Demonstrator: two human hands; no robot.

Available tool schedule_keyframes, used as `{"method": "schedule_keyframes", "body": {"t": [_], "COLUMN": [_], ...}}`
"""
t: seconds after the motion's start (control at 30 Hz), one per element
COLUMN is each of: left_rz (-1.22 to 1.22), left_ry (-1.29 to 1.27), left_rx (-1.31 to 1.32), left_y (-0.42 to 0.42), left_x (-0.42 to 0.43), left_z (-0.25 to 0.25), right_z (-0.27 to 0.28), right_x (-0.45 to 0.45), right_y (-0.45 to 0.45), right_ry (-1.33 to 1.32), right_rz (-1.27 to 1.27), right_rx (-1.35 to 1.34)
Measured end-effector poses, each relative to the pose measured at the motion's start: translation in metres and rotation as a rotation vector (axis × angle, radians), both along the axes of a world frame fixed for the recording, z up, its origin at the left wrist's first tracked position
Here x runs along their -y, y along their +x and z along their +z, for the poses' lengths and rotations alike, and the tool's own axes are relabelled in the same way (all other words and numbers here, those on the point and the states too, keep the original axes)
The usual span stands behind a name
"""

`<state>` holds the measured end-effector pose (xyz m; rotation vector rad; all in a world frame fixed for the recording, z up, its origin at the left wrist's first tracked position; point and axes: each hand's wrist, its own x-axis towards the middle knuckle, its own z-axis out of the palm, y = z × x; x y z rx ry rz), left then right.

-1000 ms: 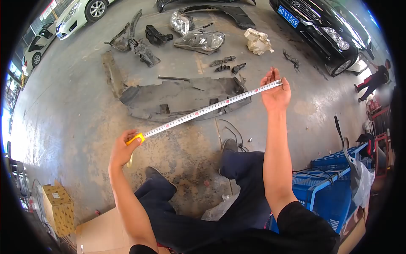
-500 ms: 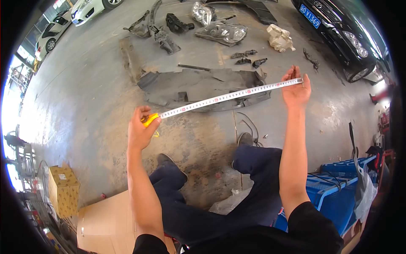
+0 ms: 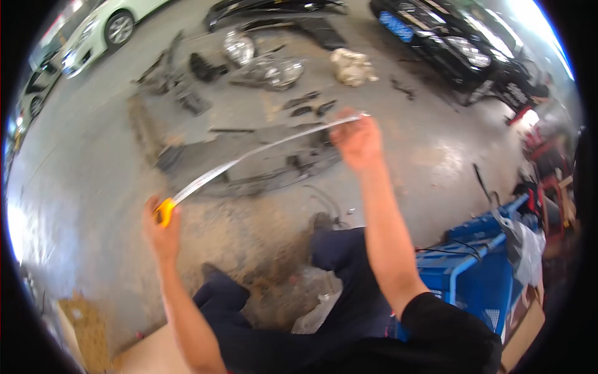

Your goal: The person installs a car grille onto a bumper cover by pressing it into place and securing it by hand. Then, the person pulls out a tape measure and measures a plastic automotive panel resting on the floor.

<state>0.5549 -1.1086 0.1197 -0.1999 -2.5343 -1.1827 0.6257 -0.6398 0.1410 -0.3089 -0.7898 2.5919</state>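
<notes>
My left hand (image 3: 163, 225) is closed round the yellow case of a tape measure (image 3: 164, 212) at the lower left. From the case a white tape blade (image 3: 205, 179) runs up and to the right, twisted partway along, above a dark flat car panel (image 3: 249, 163) on the floor. Its far end is pinched in the fingers of my right hand (image 3: 358, 142), near the middle of the view. The image is smeared by motion.
Headlights (image 3: 274, 73), a crumpled pale part (image 3: 353, 67) and several dark brackets lie on the floor ahead. A black car (image 3: 445, 47) stands at upper right, a white car (image 3: 93, 31) at upper left. Blue plastic crates (image 3: 467, 255) are at right, a cardboard box (image 3: 85, 330) at lower left.
The tape has gone from straight and flat to twisted and bowed. Both hands now appear further left in the view, which has shifted. They still hold the tape measure.
</notes>
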Motion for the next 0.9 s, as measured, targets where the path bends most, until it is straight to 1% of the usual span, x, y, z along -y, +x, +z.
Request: {"method": "schedule_keyframes", "body": {"t": [0.03,0.13,0.2,0.23,0.33,0.4,0.43,0.5,0.67,0.73,0.8,0.9], "left_rz": [-0.019,-0.117,-0.149,-0.165,-0.18,-0.189,-0.197,-0.216,-0.27,-0.278,-0.274,-0.315], "left_ry": [0.064,0.122,0.144,0.149,0.101,0.17,0.177,0.14,0.104,0.106,0.22,0.229], "left_rx": [0.037,0.066,0.125,0.124,0.182,0.223,0.224,0.268,0.293,0.305,0.378,0.42], "left_y": [0.002,0.014,0.022,0.025,0.032,0.032,0.033,0.037,0.041,0.042,0.04,0.037], "left_x": [-0.002,-0.02,-0.033,-0.04,-0.053,-0.056,-0.059,-0.064,-0.073,-0.074,-0.073,-0.068], "left_z": [0.004,0.012,0.012,0.015,0.014,0.004,0.003,0.004,-0.003,-0.008,-0.012,-0.006], "right_z": [-0.002,0.002,-0.008,0.002,0.003,0.003,0.001,-0.002,-0.01,-0.007,-0.003,-0.008], "right_x": [0.002,0.032,0.046,0.059,0.078,0.084,0.086,0.094,0.132,0.145,0.15,0.152], "right_y": [-0.001,-0.01,-0.016,-0.013,-0.012,-0.012,-0.011,-0.01,-0.008,-0.003,-0.002,-0.005], "right_ry": [0.035,0.15,0.349,0.48,0.512,0.583,0.589,0.672,0.753,0.901,0.923,0.959], "right_rz": [0.088,0.15,0.242,0.257,0.29,0.394,0.386,0.524,0.514,0.591,0.605,0.585], "right_rx": [0.007,0.151,0.244,0.289,0.315,0.333,0.337,0.242,0.2,0.181,0.173,0.168]}}
